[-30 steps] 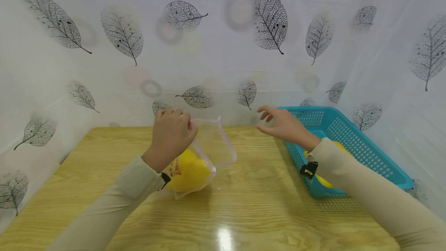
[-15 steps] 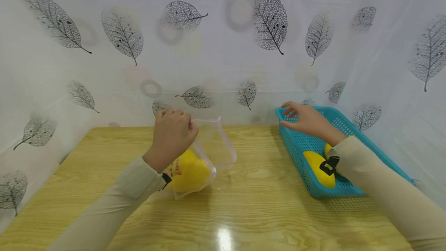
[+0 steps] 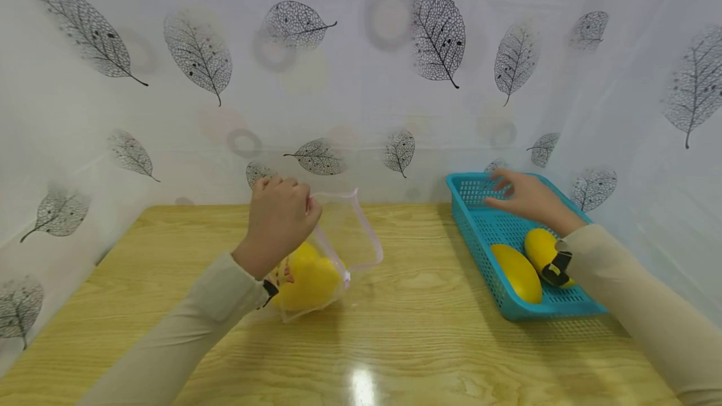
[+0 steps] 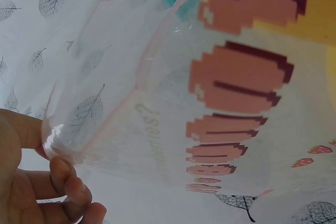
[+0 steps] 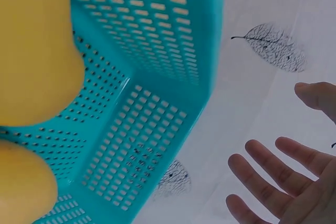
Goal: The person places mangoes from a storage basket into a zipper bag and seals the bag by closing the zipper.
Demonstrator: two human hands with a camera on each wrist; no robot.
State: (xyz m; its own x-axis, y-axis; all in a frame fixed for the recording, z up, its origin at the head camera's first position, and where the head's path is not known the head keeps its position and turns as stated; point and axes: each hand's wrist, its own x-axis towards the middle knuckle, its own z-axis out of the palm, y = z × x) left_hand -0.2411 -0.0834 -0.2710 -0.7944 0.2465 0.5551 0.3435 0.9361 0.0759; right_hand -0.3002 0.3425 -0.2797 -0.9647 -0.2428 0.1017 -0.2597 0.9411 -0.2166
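My left hand [image 3: 279, 215] pinches the rim of a clear plastic zip bag [image 3: 369, 237] with pink edging, printed with reddish letters. The bag stands on the table with its mouth spread toward the right. Inside it lies yellow fruit [image 3: 310, 281], partly hidden by the hand and print. Over the far part of a blue-green basket [image 3: 474, 243] hovers my right hand [image 3: 530, 198], fingers spread and holding nothing. Two yellow mangoes [image 3: 516, 273] lie in the basket's near end, below the right wrist; the sleeve strap covers part of one. In the right wrist view both mangoes [image 5: 37, 51] appear at left.
The wooden table [image 3: 417, 343] runs beneath everything, with bare wood between bag and basket. Behind it hangs a pale curtain [image 3: 361, 99] printed with leaves. The perforated basket sits at the table's right side, close to the curtain.
My right hand has moved right, from beside the bag's mouth to above the basket, uncovering the mangoes. The left hand and the bag have stayed nearly still.
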